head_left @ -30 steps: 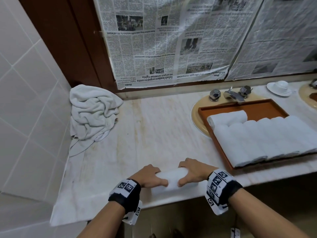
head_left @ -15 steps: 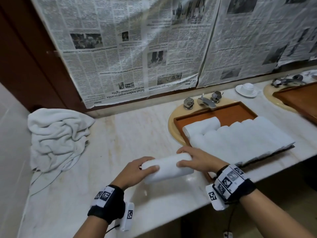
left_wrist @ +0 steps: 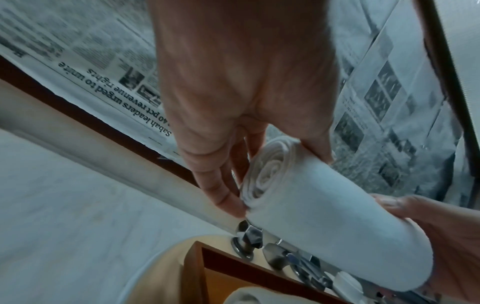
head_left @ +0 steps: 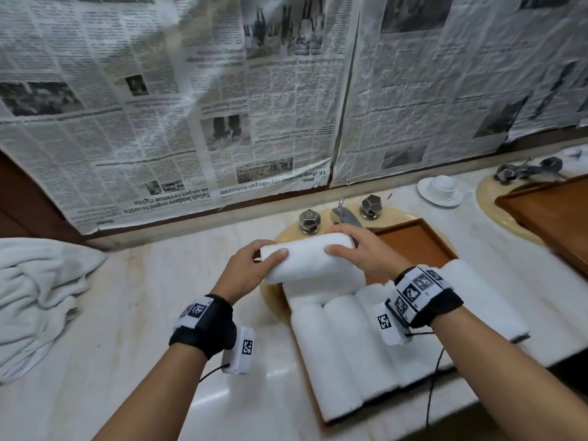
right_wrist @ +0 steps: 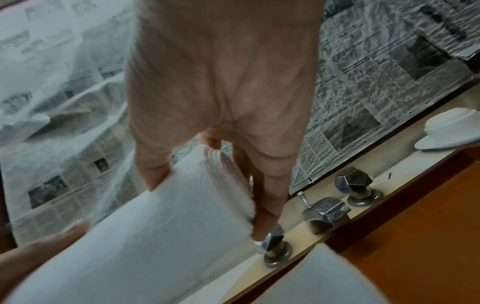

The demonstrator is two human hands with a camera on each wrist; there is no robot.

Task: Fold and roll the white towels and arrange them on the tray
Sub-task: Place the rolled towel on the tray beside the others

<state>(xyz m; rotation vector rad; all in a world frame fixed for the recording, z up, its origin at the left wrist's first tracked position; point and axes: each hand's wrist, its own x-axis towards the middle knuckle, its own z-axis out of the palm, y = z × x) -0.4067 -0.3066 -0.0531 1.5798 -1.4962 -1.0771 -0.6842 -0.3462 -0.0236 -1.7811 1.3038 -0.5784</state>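
Rolled towel (head_left: 310,261) lifted off worktop (head_left: 133,300), now above tray (head_left: 410,240) back corner | left hand (head_left: 246,270) grips its left end | right hand (head_left: 362,253) grips right end | rolled towels (head_left: 346,342) fill tray front | loose towels (head_left: 38,294) far left

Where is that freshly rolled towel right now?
In the head view the rolled towel is in the air between the left hand and right hand, over the back of the wooden tray, just in front of the faucet.
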